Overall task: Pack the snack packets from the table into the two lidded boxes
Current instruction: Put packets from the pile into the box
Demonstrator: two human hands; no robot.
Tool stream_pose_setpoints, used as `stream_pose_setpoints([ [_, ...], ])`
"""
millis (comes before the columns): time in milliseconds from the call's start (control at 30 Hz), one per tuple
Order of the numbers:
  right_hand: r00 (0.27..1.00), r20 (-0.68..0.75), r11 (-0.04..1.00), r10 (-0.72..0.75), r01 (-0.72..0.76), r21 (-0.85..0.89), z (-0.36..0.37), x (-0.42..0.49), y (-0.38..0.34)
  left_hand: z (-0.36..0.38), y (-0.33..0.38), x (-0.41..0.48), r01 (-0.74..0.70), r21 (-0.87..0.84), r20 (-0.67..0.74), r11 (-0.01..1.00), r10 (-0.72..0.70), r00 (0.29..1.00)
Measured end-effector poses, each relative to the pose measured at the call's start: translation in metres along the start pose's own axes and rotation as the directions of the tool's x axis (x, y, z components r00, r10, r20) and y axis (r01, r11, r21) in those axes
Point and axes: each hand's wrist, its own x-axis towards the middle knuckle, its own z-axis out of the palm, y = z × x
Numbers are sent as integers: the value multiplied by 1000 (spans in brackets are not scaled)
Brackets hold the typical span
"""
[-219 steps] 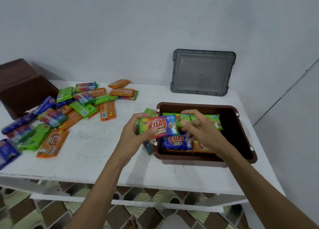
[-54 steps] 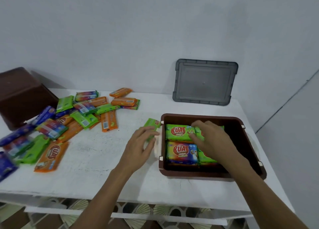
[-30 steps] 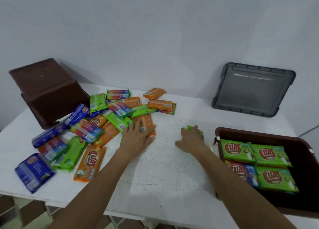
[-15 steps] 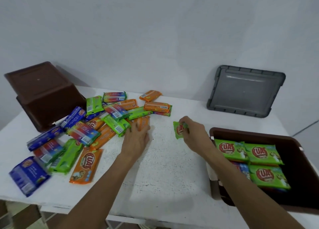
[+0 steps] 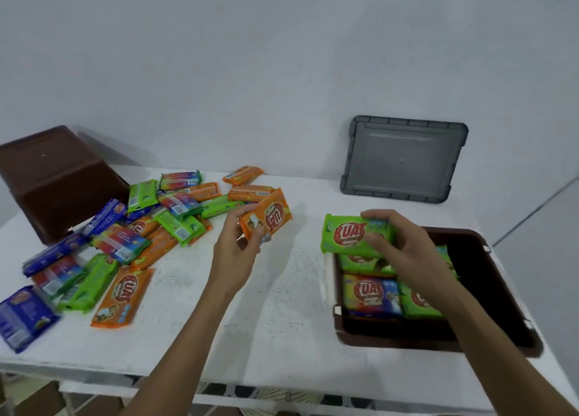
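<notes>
Head view has both of your hands lifted above the white bench (image 5: 282, 328). Your left hand (image 5: 236, 249) pinches an orange snack packet (image 5: 269, 219) between thumb and fingers, clear of the bench and just right of the loose pile of packets (image 5: 150, 227), with its printed face turned toward you. Your right hand (image 5: 407, 252) grips a green snack packet (image 5: 351, 235) by its right end, fingers curled over the top edge, and holds it over the far left corner of the open brown box (image 5: 438, 342). That box sits at the right end of the bench. Packets lie flat in its left part: green ones along the far side and at the near middle, and a blue-and-rainbow packet (image 5: 371, 295) at the near left. Its right part lies in shadow. The pile spreads over the left half of the bench, with orange, green, blue and rainbow packets overlapping and a lone orange packet (image 5: 122, 296) at its near edge. A second brown box (image 5: 53, 177) rests bottom up and tilted at the far left, beside the pile. A grey lid (image 5: 402, 160) leans against the wall behind the open box.
</notes>
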Motion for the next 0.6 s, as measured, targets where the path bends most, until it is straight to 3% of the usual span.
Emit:
stream_pose_setpoints([
  [233,963,184,978,198,-206,31,-64,-34,32,54,20,-23,60,-134,136,989,-42,990],
  [400,884,377,934,276,-340,113,-65,-39,62,82,19,-40,105,-124,162,987,-84,983],
  [500,909,296,952,293,-306,-1,-54,-35,77,88,20,-43,123,-122,137,985,-106,985],
  [600,945,219,940,243,-174,-292,-44,-33,83,87,20,-47,129,-106,135,986,-114,984],
])
